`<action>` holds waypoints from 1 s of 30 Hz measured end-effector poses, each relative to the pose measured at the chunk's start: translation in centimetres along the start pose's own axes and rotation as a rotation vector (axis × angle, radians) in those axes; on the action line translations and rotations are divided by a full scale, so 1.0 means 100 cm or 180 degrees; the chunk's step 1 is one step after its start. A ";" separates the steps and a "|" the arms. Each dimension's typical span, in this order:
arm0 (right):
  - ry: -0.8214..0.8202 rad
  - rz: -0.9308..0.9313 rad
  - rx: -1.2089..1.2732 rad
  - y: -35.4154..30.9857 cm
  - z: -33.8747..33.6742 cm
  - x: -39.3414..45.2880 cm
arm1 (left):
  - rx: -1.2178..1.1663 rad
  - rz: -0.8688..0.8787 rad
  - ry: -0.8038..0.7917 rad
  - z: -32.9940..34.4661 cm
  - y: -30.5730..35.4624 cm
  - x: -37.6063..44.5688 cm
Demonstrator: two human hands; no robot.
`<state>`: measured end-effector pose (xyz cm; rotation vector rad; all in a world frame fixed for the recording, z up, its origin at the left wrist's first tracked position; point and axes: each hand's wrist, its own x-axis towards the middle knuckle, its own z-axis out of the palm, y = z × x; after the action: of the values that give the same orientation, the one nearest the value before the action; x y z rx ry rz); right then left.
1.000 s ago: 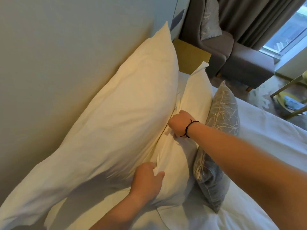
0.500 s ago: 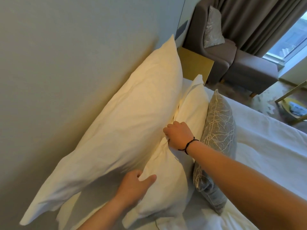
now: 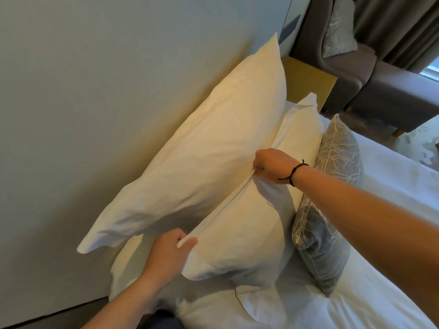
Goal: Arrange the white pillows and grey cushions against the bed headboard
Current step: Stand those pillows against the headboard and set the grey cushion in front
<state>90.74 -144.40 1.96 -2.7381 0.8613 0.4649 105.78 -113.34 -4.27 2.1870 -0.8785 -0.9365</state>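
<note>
Front pillow: white, standing on edge between the back pillow and the grey cushion; over the last second it has been drawn up and away from the back one, so more of its face shows
Back pillow: white, leaning on the headboard, its top corner at 12 o'clock from the front pillow; it has kept its lean
Grey cushion: at 3 o'clock of the front pillow, touching it, propped upright on the bed; unmoved
Right hand: grip closed, pinching the top seam of the front pillow at its 12 o'clock edge; a second ago it lay as a fist pressed on the cloth, now it pulls a tented fold
Left hand: grip closed on the front pillow's near edge at 9 o'clock, thumb over the fabric; it has shifted from resting on the pillow face to clasping the edge
Third pillow: white, lying flat at 6 o'clock, below the front pillow, not yet stood up
Meaning for the task: both hands now hold the front pillow by its edges, so I judge it is being squared up and set against the back pillow; that layer is nearly placed, while the flat pillow is left to do
Beyond: a wooden bedside surface at 1 o'clock past the pillows, and a grey armchair beside it carrying another cushion
</note>
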 end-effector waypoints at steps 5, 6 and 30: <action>0.0716 0.0407 0.0349 -0.026 0.037 0.006 | 0.0552 -0.0079 0.0122 -0.009 -0.011 -0.003; 0.0770 0.0539 0.0320 -0.030 0.049 0.006 | 0.0741 -0.0108 0.0019 -0.008 -0.011 -0.002; 0.0218 0.1396 0.0437 0.075 0.065 -0.007 | 0.2250 0.1535 -0.1071 0.106 0.171 0.118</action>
<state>84.30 -147.98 -4.71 -2.4475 1.4630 0.3719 98.14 -135.32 -2.50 2.1948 -2.0434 -0.8322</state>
